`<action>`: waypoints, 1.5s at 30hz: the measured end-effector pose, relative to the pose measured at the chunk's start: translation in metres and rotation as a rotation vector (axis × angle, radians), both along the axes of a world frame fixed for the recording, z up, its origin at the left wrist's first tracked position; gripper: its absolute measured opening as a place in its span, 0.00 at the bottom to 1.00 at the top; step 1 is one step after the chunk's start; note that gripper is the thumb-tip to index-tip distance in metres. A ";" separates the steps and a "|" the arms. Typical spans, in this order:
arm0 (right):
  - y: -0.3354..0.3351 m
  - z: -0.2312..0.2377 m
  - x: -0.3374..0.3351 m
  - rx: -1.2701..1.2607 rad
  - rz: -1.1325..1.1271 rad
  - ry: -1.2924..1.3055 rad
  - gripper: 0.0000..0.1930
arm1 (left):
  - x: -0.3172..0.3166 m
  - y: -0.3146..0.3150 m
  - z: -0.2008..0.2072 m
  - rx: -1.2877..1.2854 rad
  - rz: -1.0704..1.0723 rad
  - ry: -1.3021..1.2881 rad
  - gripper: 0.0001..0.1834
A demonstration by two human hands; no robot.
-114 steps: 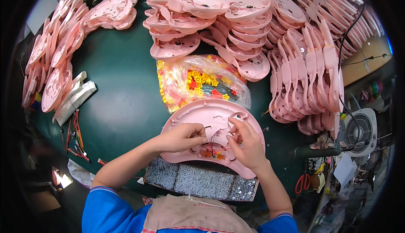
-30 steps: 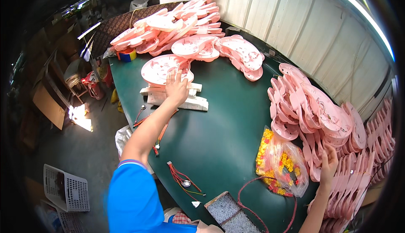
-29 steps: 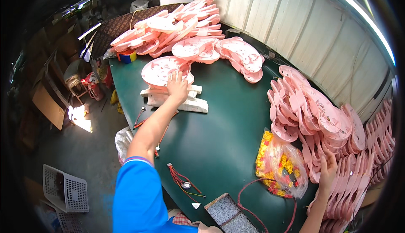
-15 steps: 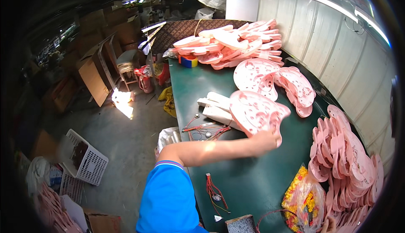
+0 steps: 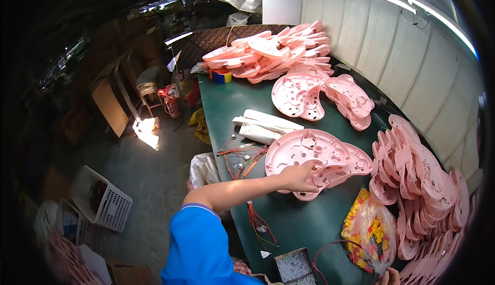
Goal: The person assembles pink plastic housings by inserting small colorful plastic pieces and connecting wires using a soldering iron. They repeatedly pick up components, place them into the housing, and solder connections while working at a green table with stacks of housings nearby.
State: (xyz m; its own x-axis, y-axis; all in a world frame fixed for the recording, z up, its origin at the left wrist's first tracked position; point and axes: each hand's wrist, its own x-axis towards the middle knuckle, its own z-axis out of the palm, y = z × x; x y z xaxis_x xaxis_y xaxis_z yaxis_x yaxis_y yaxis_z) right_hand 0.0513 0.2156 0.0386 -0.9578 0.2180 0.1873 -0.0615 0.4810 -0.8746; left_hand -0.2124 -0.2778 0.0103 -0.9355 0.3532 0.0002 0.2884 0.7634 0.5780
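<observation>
A pink plastic shell (image 5: 309, 148) with round holes and posts inside lies hollow side up on the green table (image 5: 309, 228). My left hand (image 5: 299, 177) reaches across from the lower left and rests on its near edge, thumb and fingers apart. At the lower right edge only the curled fingers of my right hand (image 5: 390, 276) show, beside a clear plastic bag (image 5: 379, 228) of small yellow and red parts. Something dark and thin shows at these fingers; what they hold cannot be made out. A dark red cord (image 5: 330, 243) loops close by.
Pink shells are heaped at the far end (image 5: 268, 47) and stacked at the right (image 5: 423, 176). White bars (image 5: 263, 125), wired parts (image 5: 247, 157), another wire bundle (image 5: 259, 225) and a small box (image 5: 294, 267) lie on the table. White crates (image 5: 111, 207) stand on the floor.
My left hand has brought the raised pink shell down onto the table, nearer to me, and its fingers have loosened. The view has shifted slightly. My right hand shows a little more.
</observation>
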 end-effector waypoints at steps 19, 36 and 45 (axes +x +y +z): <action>-0.019 -0.010 0.102 -0.292 -0.298 -0.001 0.28 | 0.141 0.173 -0.008 0.005 -1.076 0.400 0.21; 0.025 -0.049 -0.119 0.620 -0.081 -0.370 0.18 | 0.137 0.218 -0.024 0.383 -1.127 0.026 0.13; 0.023 -0.068 -0.149 0.370 0.035 -0.253 0.16 | 0.053 0.257 -0.009 0.612 -0.549 -0.185 0.12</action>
